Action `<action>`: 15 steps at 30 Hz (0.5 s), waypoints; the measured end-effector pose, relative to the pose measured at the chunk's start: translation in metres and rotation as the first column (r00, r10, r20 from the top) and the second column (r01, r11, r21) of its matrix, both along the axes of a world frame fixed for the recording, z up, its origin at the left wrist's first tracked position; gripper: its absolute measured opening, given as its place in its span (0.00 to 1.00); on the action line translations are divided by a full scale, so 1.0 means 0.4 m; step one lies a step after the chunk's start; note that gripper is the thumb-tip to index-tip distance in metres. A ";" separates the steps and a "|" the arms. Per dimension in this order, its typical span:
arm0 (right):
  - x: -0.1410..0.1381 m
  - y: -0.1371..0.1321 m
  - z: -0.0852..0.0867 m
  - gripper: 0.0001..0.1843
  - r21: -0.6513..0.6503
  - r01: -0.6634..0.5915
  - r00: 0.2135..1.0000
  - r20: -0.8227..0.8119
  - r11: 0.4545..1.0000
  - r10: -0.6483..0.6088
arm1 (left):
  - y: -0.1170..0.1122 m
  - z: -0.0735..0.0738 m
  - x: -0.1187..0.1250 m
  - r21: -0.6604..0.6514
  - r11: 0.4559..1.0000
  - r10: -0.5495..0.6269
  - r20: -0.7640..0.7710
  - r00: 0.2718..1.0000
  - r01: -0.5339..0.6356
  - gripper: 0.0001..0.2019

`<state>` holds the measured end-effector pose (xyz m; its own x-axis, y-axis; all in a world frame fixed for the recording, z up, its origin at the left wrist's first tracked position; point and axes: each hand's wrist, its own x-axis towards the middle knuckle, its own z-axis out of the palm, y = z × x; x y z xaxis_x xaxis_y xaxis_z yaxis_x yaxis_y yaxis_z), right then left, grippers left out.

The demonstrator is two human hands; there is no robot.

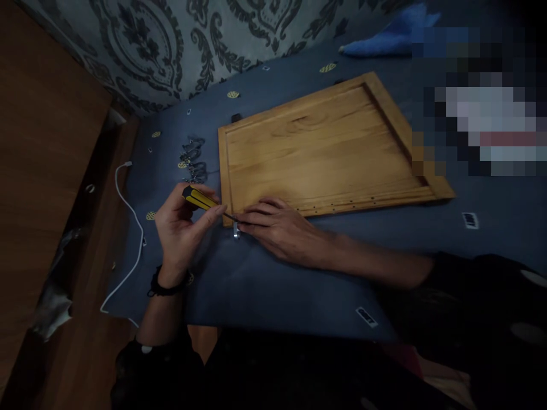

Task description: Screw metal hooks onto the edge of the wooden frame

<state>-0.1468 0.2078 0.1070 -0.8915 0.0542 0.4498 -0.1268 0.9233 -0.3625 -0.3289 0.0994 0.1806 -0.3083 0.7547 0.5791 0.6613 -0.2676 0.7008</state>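
My left hand is closed around the handle of a yellow and black screwdriver, its shaft slanting down to the right. The screwdriver's tip meets the near left corner of a framed wooden panel lying on the bed-like blue cloth. At that corner a small shiny metal piece hangs over the edge. My right hand lies along the panel's near edge, fingertips pressed together at the metal piece and the screwdriver tip. Its fingers partly hide what they pinch.
Several small dark metal pieces lie left of the panel. A white cable runs along the cloth's left side, by a wooden cabinet. A blue cloth item lies at the back, near a patterned wall. The right back is pixelated.
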 end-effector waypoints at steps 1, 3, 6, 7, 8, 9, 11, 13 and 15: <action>0.001 0.000 0.000 0.19 -0.004 -0.001 1.000 0.001 1.000 0.002 | -0.001 -0.002 -0.003 0.003 1.000 0.006 0.012 1.000 -0.006 0.14; 0.002 0.001 0.001 0.19 -0.011 -0.001 1.000 0.001 1.000 0.001 | -0.004 -0.005 -0.009 0.010 1.000 0.008 0.030 1.000 -0.008 0.16; 0.003 0.002 0.002 0.20 -0.014 -0.003 1.000 -0.010 1.000 0.003 | -0.006 -0.007 -0.016 0.007 1.000 0.002 0.062 0.998 -0.002 0.16; 0.004 0.002 0.002 0.20 -0.015 -0.002 1.000 -0.012 1.000 0.002 | -0.008 -0.007 -0.017 0.002 1.000 0.001 0.074 0.997 -0.001 0.15; 0.004 0.002 0.003 0.19 -0.015 0.000 1.000 -0.013 1.000 0.000 | -0.009 -0.006 -0.019 -0.005 1.000 0.001 0.086 0.996 -0.001 0.15; 0.004 0.002 0.003 0.19 -0.015 0.005 1.000 -0.014 1.000 -0.005 | -0.010 -0.006 -0.021 -0.015 1.000 0.000 0.096 0.995 0.001 0.15; 0.004 0.001 0.004 0.19 -0.013 0.014 1.000 -0.018 1.000 -0.014 | -0.013 -0.005 -0.025 -0.035 0.999 -0.010 0.114 0.993 0.014 0.15; 0.004 0.001 0.004 0.20 -0.012 0.015 1.000 -0.015 1.000 -0.015 | -0.014 -0.003 -0.028 -0.047 0.998 -0.025 0.128 0.991 0.031 0.15; 0.004 0.001 0.004 0.20 -0.011 0.014 1.000 -0.011 1.000 -0.014 | -0.014 -0.001 -0.028 -0.054 0.998 -0.035 0.129 0.991 0.043 0.15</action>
